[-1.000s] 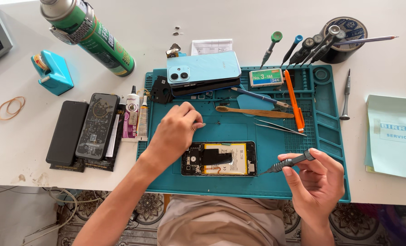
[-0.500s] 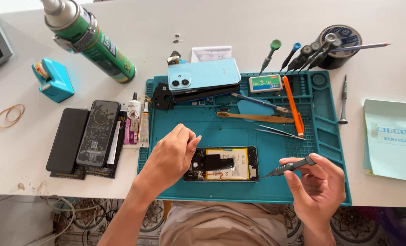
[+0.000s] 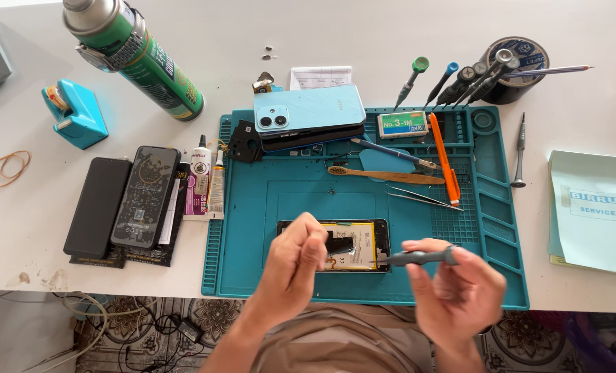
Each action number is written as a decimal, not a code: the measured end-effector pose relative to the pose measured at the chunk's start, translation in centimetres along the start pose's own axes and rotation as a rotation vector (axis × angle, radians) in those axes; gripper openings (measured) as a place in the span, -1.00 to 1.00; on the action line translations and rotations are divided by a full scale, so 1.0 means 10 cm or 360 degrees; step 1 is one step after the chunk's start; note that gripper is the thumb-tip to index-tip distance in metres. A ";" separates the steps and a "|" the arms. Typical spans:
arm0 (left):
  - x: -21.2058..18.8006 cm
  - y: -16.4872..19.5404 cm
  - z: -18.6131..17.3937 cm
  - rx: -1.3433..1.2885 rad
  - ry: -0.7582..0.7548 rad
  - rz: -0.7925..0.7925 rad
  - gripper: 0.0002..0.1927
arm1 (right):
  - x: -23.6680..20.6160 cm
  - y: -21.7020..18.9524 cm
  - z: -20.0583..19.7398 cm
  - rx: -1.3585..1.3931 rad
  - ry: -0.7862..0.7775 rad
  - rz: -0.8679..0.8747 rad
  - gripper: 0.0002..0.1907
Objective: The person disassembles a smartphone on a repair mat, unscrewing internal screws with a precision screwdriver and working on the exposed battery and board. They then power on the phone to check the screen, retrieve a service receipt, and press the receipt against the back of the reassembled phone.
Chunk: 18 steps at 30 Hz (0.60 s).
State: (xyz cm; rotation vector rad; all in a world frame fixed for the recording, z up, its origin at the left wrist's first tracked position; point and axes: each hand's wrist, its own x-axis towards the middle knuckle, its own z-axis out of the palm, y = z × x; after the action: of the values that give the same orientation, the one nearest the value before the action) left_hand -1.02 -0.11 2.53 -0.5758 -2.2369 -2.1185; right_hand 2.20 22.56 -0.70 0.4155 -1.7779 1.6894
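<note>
Two hands: both work over the opened phone (image 3: 353, 246) at the near edge of the teal mat (image 3: 287, 200).
Opened phone: back cover off, lying flat with its long side along the mat's near edge; a yellow-labelled battery fills the middle, dark circuit parts show at both ends, and a black frame runs around it.
Left hand (image 3: 295, 262): fingers pinched narrow on the phone's left part, covering that end; what sits between the fingertips cannot be told.
Right hand (image 3: 460, 283): closed around a grey screwdriver (image 3: 418, 258), held level with its tip at the phone's right end.
Mat's far edge: a light blue phone (image 3: 309, 109) stacked on a dark one.
Mat's right half: tweezers (image 3: 424, 198), a wooden-handled brush (image 3: 384, 175), an orange knife (image 3: 444, 157).
</note>
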 end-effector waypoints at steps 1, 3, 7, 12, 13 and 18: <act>-0.02 -0.03 0.03 -0.0105 -0.0009 -0.0020 -0.74 | -0.01 0.00 0.06 0.0055 -0.0002 -0.0025 -0.41; -0.04 -0.08 0.09 -0.0209 0.0016 0.0012 -0.75 | 0.00 0.00 0.16 0.0105 -0.0003 -0.0095 -0.41; -0.07 -0.13 0.16 -0.0418 0.0105 -0.0051 -0.75 | 0.01 -0.01 0.30 0.0075 0.0044 -0.0197 -0.40; -0.06 -0.20 0.21 -0.0482 0.0209 -0.0125 -0.76 | 0.03 -0.03 0.40 -0.0011 0.0157 -0.0246 -0.39; -0.06 -0.21 0.22 -0.0486 0.0234 -0.0147 -0.76 | 0.03 -0.03 0.41 -0.0003 0.0180 -0.0258 -0.39; -0.06 -0.28 0.25 -0.0556 0.0318 -0.0142 -0.73 | 0.07 -0.02 0.49 0.0004 0.0100 -0.0365 -0.43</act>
State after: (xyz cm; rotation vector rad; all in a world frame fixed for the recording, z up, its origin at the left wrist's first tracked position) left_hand -0.56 2.11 -0.55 -0.2550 -1.8365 -2.5051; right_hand 0.71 17.90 0.09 0.5397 -1.6163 1.5278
